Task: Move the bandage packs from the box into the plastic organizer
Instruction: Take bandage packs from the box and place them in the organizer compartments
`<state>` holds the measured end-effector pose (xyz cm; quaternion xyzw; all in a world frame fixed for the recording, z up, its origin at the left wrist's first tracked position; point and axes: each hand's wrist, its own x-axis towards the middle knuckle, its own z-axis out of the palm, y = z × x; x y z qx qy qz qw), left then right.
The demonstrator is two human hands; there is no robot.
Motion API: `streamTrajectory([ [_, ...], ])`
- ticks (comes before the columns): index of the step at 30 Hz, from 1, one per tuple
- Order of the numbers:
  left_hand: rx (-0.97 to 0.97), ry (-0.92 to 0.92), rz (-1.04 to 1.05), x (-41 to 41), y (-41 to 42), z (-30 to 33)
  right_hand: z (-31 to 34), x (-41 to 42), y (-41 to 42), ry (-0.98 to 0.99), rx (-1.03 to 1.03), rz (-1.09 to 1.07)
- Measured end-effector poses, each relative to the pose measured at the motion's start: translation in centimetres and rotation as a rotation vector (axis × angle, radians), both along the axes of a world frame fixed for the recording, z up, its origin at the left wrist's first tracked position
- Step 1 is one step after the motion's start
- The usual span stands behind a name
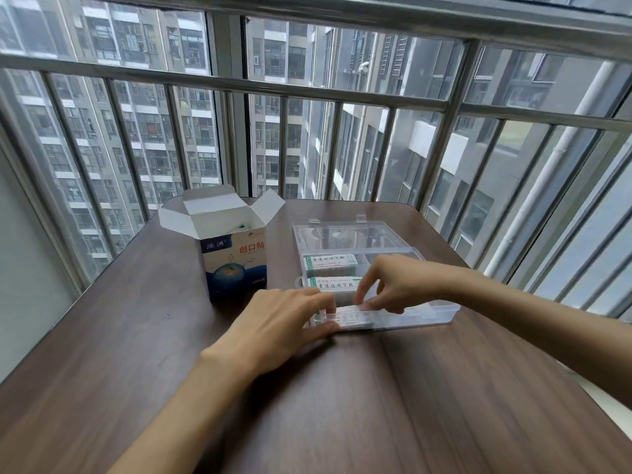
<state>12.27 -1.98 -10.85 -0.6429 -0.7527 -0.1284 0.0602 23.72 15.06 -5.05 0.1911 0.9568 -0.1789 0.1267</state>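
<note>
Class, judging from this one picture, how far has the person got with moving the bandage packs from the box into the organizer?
Done: two bandage packs already lie in the plastic organizer. In hand: the left hand and right hand are together fitting a third pack into the near-left compartment. Left: the box stands open with something green showing at its mouth, so more packs probably remain; how many cannot be told.

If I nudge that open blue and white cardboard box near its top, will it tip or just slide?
The tall blue and white cardboard box stands upright on a narrow base, so a high push would probably tip it. It likely weighs little, being thin card. Its raised flaps look floppy, poor for gripping.
</note>
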Motion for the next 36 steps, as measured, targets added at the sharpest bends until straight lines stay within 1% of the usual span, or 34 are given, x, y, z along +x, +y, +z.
streamTrajectory([
  [1, 0.009, 0.01, -0.002, 0.0, 0.0, 0.0, 0.0, 0.0, 0.1, 0.005, -0.028, -0.016],
  [3, 0.025, 0.017, -0.002, 0.0, 0.0, 0.0, -0.2, 0.1, 0.1, 0.009, -0.018, -0.031],
  [7, 0.054, 0.031, 0.003, 0.0, -0.1, 0.2, -0.3, -0.1, -0.6, 0.049, 0.138, -0.03],
  [9, 0.104, 0.004, 0.008, -0.2, -0.5, 0.6, 0.7, -0.1, -0.8, 0.06, 0.151, -0.019],
  [11, 0.256, -0.047, 0.052, -0.6, -1.2, 1.3, 2.4, -0.3, -1.0, 0.107, 0.094, -0.001],
  [13, 0.543, -0.051, 0.184, -1.4, -2.1, 2.0, 4.2, -0.7, -1.7, 0.196, 0.048, 0.017],
  [15, 0.811, -0.037, 0.376, -2.2, -2.9, 2.6, 5.2, -1.9, -2.6, 0.342, 0.034, 0.034],
  [17, 0.969, -0.029, 0.543, -3.3, -3.6, 2.9, 5.2, -3.9, -4.1, 0.513, 0.097, 0.098],
  [18, 1.012, -0.03, 0.6, -3.9, -3.8, 2.9, 5.0, -4.9, -5.0, 0.565, 0.17, 0.137],
  [20, 1.011, -0.06, 0.704, -5.1, -4.1, 2.5, 4.3, -7.1, -6.5, 0.584, 0.365, 0.206],
  [22, 0.95, -0.121, 0.771, -5.9, -4.4, 2.1, 3.4, -8.9, -7.4, 0.59, 0.527, 0.243],
  [23, 0.908, -0.17, 0.789, -6.0, -4.3, 1.9, 2.9, -9.6, -7.6, 0.622, 0.595, 0.254],
  [24, 0.86, -0.241, 0.799, -6.1, -4.3, 1.8, 2.5, -9.9, -7.8, 0.675, 0.664, 0.268],
  [25, 0.825, -0.342, 0.799, -6.0, -4.2, 1.8, 2.0, -10.1, -7.9, 0.737, 0.746, 0.284],
  [26, 0.816, -0.462, 0.795, -5.9, -4.1, 1.9, 1.6, -10.2, -7.9, 0.812, 0.786, 0.301],
  [27, 0.832, -0.569, 0.782, -5.8, -4.0, 1.9, 1.1, -10.1, -7.7, 0.884, 0.799, 0.326],
  [28, 0.878, -0.629, 0.755, -5.7, -4.0, 2.0, 0.7, -10.1, -7.4, 0.935, 0.8, 0.354],
  [29, 0.933, -0.634, 0.717, -5.5, -4.0, 2.0, 0.2, -9.9, -7.1, 0.97, 0.807, 0.384],
  [32, 1.033, -0.514, 0.623, -5.2, -4.2, 2.2, -1.4, -8.8, -6.5, 1.008, 0.805, 0.425],
  [36, 1.075, -0.363, 0.568, -4.9, -4.0, 1.9, -3.2, -7.7, -5.9, 0.937, 0.757, 0.439],
])
